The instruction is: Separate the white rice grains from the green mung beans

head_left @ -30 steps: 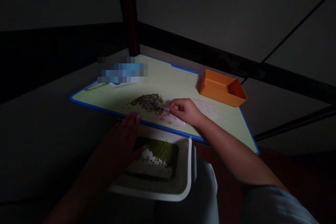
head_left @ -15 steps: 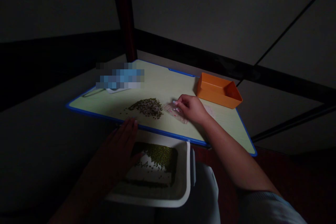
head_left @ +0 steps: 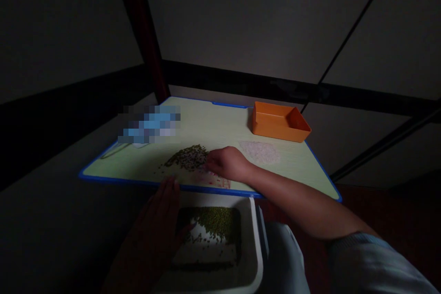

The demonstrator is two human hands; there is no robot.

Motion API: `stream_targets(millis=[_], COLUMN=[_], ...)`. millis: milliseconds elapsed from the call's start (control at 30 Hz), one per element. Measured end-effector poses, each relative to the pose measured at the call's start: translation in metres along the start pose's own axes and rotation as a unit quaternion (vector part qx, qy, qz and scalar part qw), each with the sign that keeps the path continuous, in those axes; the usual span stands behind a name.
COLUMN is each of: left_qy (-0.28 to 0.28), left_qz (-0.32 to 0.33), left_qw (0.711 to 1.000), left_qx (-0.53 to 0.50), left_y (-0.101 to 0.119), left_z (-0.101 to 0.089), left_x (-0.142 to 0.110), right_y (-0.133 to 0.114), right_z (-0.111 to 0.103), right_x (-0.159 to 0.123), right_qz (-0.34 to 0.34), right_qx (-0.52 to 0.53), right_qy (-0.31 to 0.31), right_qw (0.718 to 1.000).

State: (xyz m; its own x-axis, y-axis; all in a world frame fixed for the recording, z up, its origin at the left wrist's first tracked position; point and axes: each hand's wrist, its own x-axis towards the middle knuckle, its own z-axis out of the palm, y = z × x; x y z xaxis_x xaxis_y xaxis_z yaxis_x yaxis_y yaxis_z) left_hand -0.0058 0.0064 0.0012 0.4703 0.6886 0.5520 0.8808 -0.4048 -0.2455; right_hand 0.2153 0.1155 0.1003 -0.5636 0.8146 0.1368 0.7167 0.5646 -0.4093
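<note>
My right hand (head_left: 229, 161) is closed, its fingers pinching a clear plastic bag (head_left: 222, 181) with red print, low over the board. The fingertips are partly hidden and sit beside a pile of small green and dark beans (head_left: 188, 157). In deep shadow, my left hand (head_left: 156, 220) lies with fingers stretched out over the left side of a white tub (head_left: 257, 243), fingertips by the board's front edge; it seems to hold nothing. Green mung beans (head_left: 220, 220) cover the far part of the tub's floor, with some scattered nearer.
The pale board (head_left: 206, 124) has a blue rim. An orange open box (head_left: 280, 129) stands at its back right. A flat whitish translucent patch (head_left: 261, 151) lies in front of that box. At the left is a blurred blue object (head_left: 151, 124). Walls rise behind.
My right hand has moved left and nearer to me with the plastic bag, up to the bean pile, uncovering the whitish patch. My left hand stays at the tub. The view has tilted slightly.
</note>
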Motion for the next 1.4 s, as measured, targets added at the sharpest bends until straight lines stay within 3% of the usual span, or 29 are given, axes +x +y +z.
stream_targets(millis=[533, 767, 867, 967, 1100, 1200, 1400], left_qy=[-0.032, -0.036, -0.043, -0.057, -0.067, -0.063, -0.05], left_qz=[-0.003, 0.018, 0.02, 0.011, 0.009, 0.006, 0.0], left_qw=[0.999, 0.999, 0.999, 0.998, 0.997, 0.997, 0.998], left_qx=[-0.021, -0.011, -0.011, -0.016, -0.025, -0.031, -0.041], left_y=[-0.004, -0.009, -0.012, -0.014, -0.013, -0.012, -0.011], left_z=[-0.003, -0.002, -0.002, -0.001, 0.0, 0.002, 0.004], left_x=[-0.003, -0.006, -0.008, -0.009, -0.01, -0.011, -0.01], right_y=[0.028, 0.05, 0.056, 0.061, 0.062, 0.06, 0.052], right_z=[-0.016, -0.028, -0.036, -0.041, -0.036, -0.028, -0.018], right_x=[-0.009, -0.008, -0.006, -0.005, 0.0, 0.005, 0.011], right_qz=[0.105, 0.097, 0.117, 0.162, 0.187, 0.171, 0.072], right_qx=[-0.125, -0.024, 0.01, -0.049, -0.108, -0.124, -0.1], right_qy=[0.036, 0.07, 0.112, 0.15, 0.131, 0.106, 0.091], right_qw=[0.986, 0.993, 0.987, 0.974, 0.968, 0.972, 0.988])
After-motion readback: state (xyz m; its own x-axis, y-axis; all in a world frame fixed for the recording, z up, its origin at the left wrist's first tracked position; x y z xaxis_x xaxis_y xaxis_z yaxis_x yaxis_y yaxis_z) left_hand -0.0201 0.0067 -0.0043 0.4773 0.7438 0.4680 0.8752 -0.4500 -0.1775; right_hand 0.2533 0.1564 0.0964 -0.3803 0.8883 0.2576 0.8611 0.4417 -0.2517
